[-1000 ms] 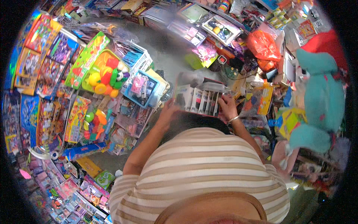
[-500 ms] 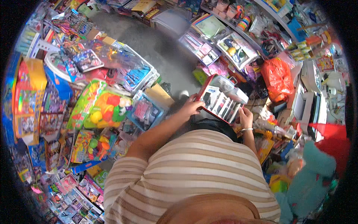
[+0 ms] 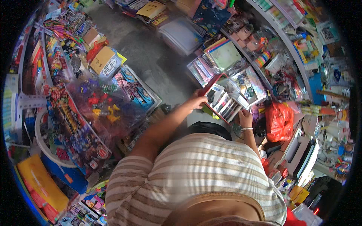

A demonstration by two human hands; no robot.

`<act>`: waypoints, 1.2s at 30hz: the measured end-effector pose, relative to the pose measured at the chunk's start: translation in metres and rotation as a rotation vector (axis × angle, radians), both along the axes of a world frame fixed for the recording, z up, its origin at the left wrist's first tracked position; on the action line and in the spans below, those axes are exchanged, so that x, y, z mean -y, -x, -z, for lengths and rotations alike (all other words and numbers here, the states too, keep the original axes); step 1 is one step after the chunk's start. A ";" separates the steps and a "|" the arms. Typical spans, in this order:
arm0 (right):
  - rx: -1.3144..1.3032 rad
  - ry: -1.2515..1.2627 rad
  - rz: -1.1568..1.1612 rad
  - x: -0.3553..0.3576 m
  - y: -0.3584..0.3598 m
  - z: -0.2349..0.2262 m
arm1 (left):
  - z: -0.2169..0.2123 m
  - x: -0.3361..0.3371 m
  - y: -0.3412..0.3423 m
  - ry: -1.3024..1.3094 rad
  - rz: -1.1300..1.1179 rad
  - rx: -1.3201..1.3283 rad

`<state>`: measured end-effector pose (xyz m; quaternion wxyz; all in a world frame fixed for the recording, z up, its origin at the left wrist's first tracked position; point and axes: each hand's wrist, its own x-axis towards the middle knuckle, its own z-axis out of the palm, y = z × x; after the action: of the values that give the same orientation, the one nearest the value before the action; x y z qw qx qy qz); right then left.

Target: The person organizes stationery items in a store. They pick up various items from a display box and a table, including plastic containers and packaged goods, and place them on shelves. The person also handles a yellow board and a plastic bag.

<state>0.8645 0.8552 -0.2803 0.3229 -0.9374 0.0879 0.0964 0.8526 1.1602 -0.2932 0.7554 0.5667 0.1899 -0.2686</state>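
A shallow red-sided box (image 3: 209,85) is held out in front of my body, tilted, its inside facing up. Several white packets with dark parts (image 3: 228,106) stand in a row in it, along with clear plastic pieces. My left hand (image 3: 196,102) grips the box's left side, thumb over the rim. At the near right corner, my right hand (image 3: 245,119) has its fingers closed at the box's edge; the fingertips are partly hidden. A pale bracelet (image 3: 247,129) circles the right wrist.
Bagged toys (image 3: 105,107) and packaged goods crowd the left. A red plastic bag (image 3: 279,121) and a printer-like machine (image 3: 301,150) stand at the right. Clear plastic packages (image 3: 181,35) lie ahead on the grey floor (image 3: 149,49). Loaded shelves (image 3: 288,43) curve along the far right.
I have moved forward along the aisle: the red bag and machine sit lower in view, and the toy-food packs at left are gone from sight. Both hands stay at the box.
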 end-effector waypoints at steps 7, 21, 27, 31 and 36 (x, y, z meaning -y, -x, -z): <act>0.022 -0.025 -0.149 -0.089 -0.106 -0.016 | 0.011 -0.064 -0.053 0.158 -0.130 -0.070; 0.078 0.021 -0.656 -0.231 -0.329 0.006 | 0.024 -0.211 -0.205 -0.373 0.245 -0.008; 0.094 0.184 -0.819 -0.332 -0.392 0.033 | 0.085 -0.299 -0.243 -0.463 0.420 0.332; 0.044 0.203 -0.759 -0.410 -0.436 0.057 | 0.149 -0.355 -0.285 -0.808 0.855 0.772; -0.115 0.257 -0.668 -0.500 -0.489 0.076 | 0.183 -0.452 -0.342 -0.522 0.699 0.434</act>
<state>1.3531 1.3557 -0.3565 0.1476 -0.9404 -0.1939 0.2372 1.1950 1.6118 -0.4765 0.4749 0.8099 -0.1126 -0.3254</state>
